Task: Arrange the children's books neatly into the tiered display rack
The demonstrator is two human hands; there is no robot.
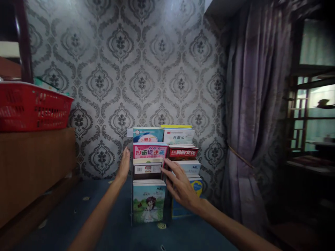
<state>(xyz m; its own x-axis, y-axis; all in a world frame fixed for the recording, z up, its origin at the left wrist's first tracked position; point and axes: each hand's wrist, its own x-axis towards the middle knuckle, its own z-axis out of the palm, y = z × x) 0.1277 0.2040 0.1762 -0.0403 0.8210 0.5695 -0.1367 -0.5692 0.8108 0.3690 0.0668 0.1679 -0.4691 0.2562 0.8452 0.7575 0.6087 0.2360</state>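
Patterned wall [162,83] seen beyond fingers [176,168]. Left hand [125,164], right hand [183,187] held open, ungripping; pink book [149,150] between fingertips could be tipped by right-side nudge.

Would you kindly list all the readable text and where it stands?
"小鲤鱼": teal book
"图画捉迷藏": pink book
"西游记": white back-right book
"民俗文化": red book
"我有", rest blurred: front-left book
Too small or blurred: barcode label, other print.
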